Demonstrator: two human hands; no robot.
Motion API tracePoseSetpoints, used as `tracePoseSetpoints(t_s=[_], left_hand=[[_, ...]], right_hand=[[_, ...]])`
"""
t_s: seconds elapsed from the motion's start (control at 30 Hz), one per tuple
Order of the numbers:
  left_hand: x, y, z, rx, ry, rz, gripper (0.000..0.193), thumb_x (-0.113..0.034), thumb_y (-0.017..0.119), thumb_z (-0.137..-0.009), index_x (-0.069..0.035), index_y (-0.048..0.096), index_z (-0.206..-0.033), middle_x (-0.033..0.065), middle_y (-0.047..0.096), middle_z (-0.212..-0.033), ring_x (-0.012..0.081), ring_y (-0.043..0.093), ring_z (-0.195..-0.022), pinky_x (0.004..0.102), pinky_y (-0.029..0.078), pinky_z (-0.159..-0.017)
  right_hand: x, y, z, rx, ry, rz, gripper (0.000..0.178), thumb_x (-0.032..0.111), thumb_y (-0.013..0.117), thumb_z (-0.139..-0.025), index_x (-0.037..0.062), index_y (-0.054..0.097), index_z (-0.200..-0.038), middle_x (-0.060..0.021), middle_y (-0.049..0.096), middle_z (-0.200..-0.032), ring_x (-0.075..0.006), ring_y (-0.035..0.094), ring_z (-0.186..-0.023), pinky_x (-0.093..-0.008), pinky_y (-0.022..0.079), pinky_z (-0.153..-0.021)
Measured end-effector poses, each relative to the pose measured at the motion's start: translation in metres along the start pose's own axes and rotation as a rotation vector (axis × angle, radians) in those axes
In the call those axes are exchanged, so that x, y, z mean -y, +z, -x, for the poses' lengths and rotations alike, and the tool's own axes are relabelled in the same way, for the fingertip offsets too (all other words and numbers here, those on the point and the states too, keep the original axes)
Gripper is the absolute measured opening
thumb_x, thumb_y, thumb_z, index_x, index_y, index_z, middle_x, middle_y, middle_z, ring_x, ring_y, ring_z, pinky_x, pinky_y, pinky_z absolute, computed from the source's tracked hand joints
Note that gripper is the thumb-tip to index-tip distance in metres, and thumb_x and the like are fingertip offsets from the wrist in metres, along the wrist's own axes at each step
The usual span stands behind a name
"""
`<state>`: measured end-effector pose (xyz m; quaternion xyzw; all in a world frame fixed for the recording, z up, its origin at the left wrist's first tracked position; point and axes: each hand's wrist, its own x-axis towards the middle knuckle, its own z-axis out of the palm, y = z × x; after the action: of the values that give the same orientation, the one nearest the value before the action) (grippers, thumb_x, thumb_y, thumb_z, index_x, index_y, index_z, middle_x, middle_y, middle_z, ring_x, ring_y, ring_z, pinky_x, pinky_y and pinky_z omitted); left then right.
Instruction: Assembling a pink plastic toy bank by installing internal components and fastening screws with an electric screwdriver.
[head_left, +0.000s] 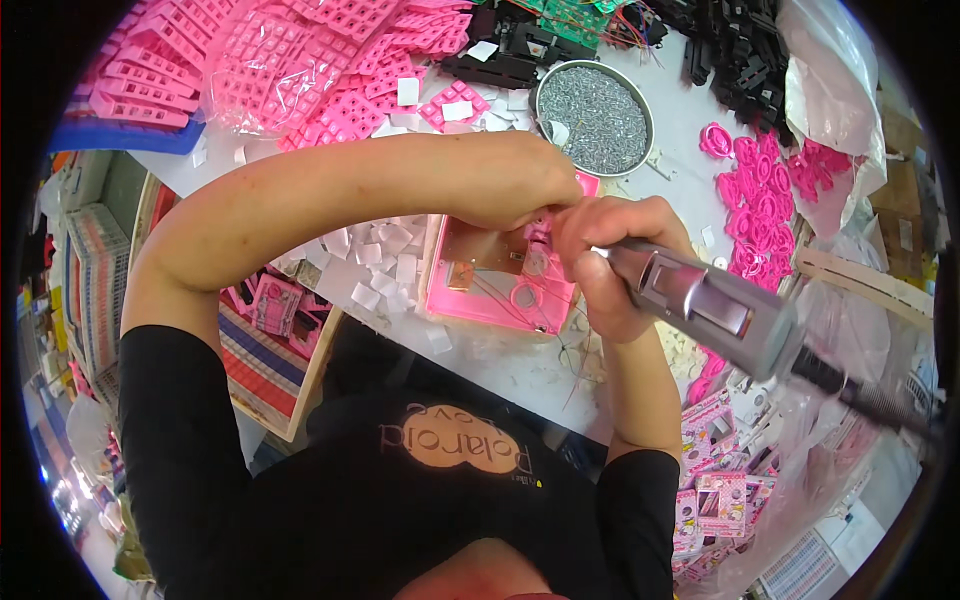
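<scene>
My right hand (622, 255) is wrapped round the front of a grey electric screwdriver (715, 305), which slants out to the right. Its tip is hidden by my fingers, close to the right side of an open pink plastic case (485, 308). Over the far part of that case lies my left hand (530, 190), fingers curled in against my right hand; what they pinch is hidden. Inside the case show a brown board (485, 250), thin wires and a pink ring (526, 294). The case rests on a pale holder on the table.
A round tin of small screws (595, 115) stands beyond my hands. Pink keypad-like parts (330, 60) pile up far left, black parts (735, 60) far right. Pink rings (755, 210) lie at right, white pieces (385, 250) left of the case, printed pink panels (722, 500) lower right.
</scene>
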<state>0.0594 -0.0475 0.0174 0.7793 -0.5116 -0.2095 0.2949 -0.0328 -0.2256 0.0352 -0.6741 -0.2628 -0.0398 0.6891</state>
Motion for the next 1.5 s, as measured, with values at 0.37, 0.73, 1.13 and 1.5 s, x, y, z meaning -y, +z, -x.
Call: tracePoseSetpoints(t_s=[0.37, 0.73, 1.13, 1.5], left_hand=[[0.007, 0.007, 0.008, -0.013, 0.045, -0.131, 0.019, -0.013, 0.067, -0.08, -0.003, 0.063, -0.095, 0.0152, 0.06, -0.097, 0.037, 0.063, -0.092, 0.0463, 0.051, -0.077], [0.006, 0.011, -0.003, -0.067, 0.066, -0.129, 0.017, -0.009, 0.067, -0.072, 0.0, 0.073, -0.086, 0.023, 0.07, -0.082, 0.0414, 0.068, -0.08, 0.0502, 0.053, -0.07], [-0.013, -0.005, -0.01, 0.29, -0.003, -0.372, 0.013, -0.012, 0.065, -0.078, -0.004, 0.071, -0.085, 0.0142, 0.063, -0.089, 0.0354, 0.067, -0.082, 0.0467, 0.054, -0.07], [-0.004, 0.008, 0.023, -0.078, 0.206, -0.126, 0.009, -0.01, 0.067, -0.074, -0.003, 0.066, -0.079, 0.0102, 0.058, -0.09, 0.0304, 0.062, -0.081, 0.0443, 0.051, -0.068]], right_hand=[[0.006, 0.015, -0.007, 0.06, -0.181, 0.207, 0.018, 0.001, 0.062, -0.088, 0.0017, 0.05, -0.101, -0.0107, 0.06, -0.076, -0.0204, 0.059, -0.063, -0.0354, 0.052, -0.063], [0.013, 0.008, -0.016, 0.046, -0.277, 0.071, 0.021, 0.011, 0.064, -0.09, 0.0022, 0.05, -0.103, -0.0091, 0.056, -0.068, -0.0204, 0.054, -0.056, -0.0379, 0.048, -0.058], [0.024, -0.019, -0.013, -0.092, -0.166, -0.264, 0.026, 0.018, 0.065, -0.094, 0.0039, 0.047, -0.106, -0.0082, 0.054, -0.068, -0.0176, 0.05, -0.055, -0.0351, 0.044, -0.055], [-0.006, -0.008, 0.003, -0.041, -0.076, -0.443, 0.022, 0.005, 0.063, -0.089, 0.0004, 0.049, -0.105, -0.0118, 0.059, -0.076, -0.0171, 0.055, -0.064, -0.0361, 0.05, -0.065]])
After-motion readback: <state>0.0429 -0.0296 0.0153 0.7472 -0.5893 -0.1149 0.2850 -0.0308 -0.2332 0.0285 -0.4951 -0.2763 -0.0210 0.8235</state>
